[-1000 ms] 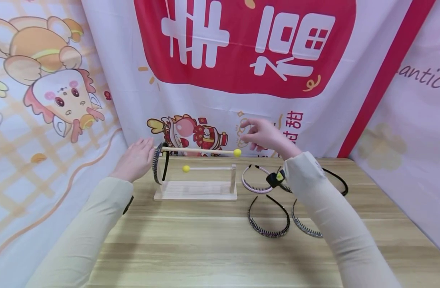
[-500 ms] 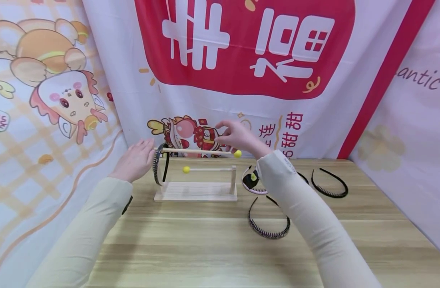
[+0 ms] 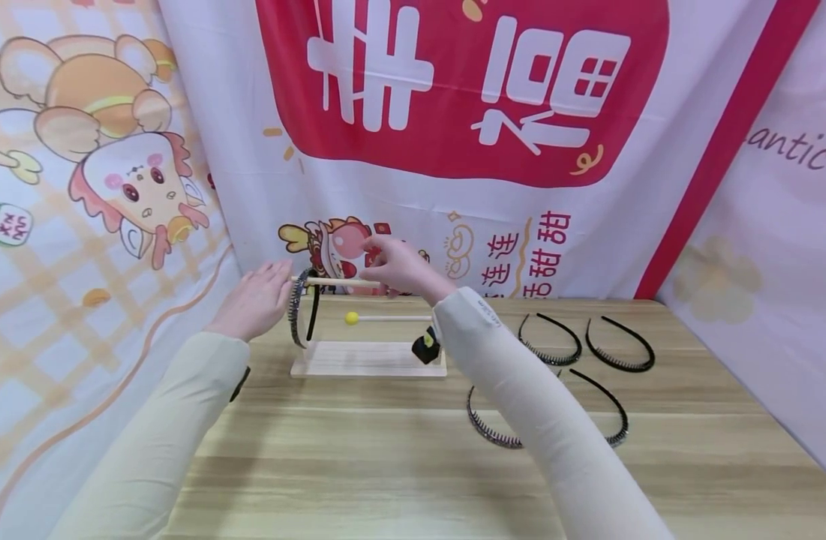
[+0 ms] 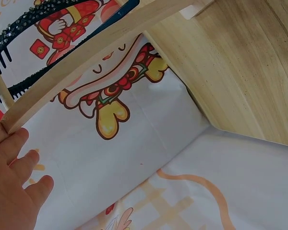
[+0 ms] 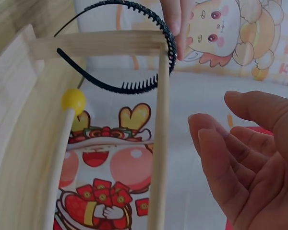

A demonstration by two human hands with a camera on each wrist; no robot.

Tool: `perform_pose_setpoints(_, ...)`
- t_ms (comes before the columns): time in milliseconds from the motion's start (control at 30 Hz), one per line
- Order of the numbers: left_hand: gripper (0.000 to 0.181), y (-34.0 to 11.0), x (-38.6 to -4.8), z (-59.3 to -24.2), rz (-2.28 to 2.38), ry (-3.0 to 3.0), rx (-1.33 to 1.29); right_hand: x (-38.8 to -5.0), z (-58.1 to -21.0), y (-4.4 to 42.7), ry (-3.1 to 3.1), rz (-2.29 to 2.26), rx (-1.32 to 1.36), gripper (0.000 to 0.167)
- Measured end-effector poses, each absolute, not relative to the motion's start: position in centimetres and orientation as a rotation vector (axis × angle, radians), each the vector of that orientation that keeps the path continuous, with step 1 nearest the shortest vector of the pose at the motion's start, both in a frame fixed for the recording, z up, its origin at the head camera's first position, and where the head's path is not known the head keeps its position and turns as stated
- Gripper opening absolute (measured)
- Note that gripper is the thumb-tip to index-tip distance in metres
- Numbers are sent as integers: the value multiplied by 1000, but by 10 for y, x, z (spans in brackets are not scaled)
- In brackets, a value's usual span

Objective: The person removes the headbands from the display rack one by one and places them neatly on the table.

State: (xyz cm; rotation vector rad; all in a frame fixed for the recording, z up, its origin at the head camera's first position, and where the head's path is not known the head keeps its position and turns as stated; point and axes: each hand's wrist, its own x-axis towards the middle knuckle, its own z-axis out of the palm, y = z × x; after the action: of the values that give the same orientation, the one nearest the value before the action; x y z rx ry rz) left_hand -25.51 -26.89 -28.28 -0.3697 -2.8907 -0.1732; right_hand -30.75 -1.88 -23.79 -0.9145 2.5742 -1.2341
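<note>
A dark headband (image 3: 295, 307) with comb teeth and sparkling beads hangs on the upper rod (image 5: 159, 143) of a wooden stand (image 3: 365, 367), at its left end. My left hand (image 3: 253, 300) touches the top of the stand's left post with its fingertips, close beside that headband. Above the upper rod hovers my right hand (image 3: 409, 266), holding nothing, its fingers loosely bent and thumb apart in the right wrist view. It is to the right of the hanging headband. My right hand and wrist hide the upper rod's right end in the head view.
A lower rod tipped with a yellow ball (image 3: 352, 318) points left. Several headbands lie on the table at right, among them a black one (image 3: 622, 366), another dark one (image 3: 554, 358) and a beaded one (image 3: 487, 431). My right sleeve (image 3: 521, 390) partly covers some. Printed cloth stands behind.
My right hand has moved left along the upper rod, from beyond its yellow ball toward the hanging headband. The left hand stays at the post.
</note>
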Motion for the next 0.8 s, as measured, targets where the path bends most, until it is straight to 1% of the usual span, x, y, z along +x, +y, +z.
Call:
perform_pose_setpoints(133,51,-269,-256,-284,-175,-2895,-373,-306,-243,-34,2513,-1270,-924,46)
perform_pose_setpoints(367,51,-272,-259,-284,-214,-2902,-374,-307,-257,-60,2427,-1285,-934,57)
perform_pose_setpoints(800,51,-274,-265,-284,-179,-2919,-373,-310,-278,-91,2248,-1388,-880,59)
